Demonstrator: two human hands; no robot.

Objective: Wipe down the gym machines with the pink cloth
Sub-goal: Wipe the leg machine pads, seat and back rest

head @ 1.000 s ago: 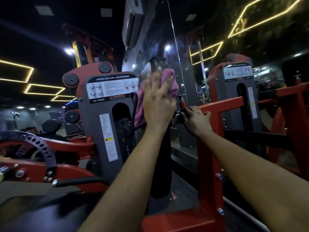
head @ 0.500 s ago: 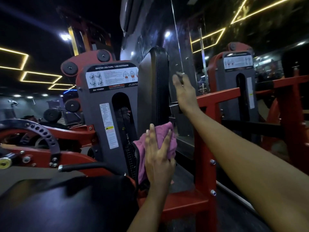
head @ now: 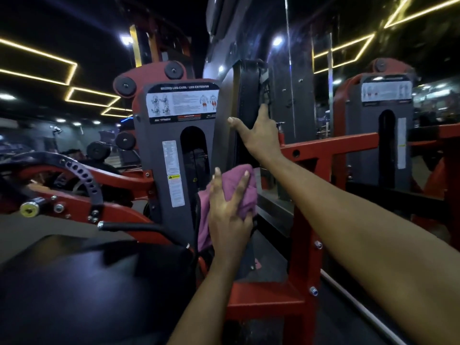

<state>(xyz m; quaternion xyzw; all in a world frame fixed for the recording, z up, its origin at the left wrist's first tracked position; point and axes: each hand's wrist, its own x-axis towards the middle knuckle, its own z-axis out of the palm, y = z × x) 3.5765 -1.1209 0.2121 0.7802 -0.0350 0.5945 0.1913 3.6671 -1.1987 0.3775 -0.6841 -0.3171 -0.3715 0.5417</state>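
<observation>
The pink cloth (head: 245, 195) is bunched against the lower part of the upright black back pad (head: 246, 95) of a red and grey leg curl machine (head: 179, 135). My left hand (head: 227, 217) presses the cloth onto the pad. Its two longest fingers lie straight over the cloth and the others curl round the cloth's right edge. A tail of cloth hangs below the hand. Higher up, my right hand (head: 260, 135) grips the pad's right edge, thumb on the front face and fingers wrapped behind it.
The black seat cushion (head: 94, 282) fills the lower left. The red frame post and crossbar (head: 303, 220) stand right of the pad, under my right forearm. A mirror wall (head: 298, 83) reflects the machine. A black perforated adjuster arc (head: 82, 175) and lever (head: 139, 227) lie to the left.
My left hand wiped the cloth from the pad's top down to its lower part. My right hand left the knob by the red frame, rose, and took hold of the pad's edge.
</observation>
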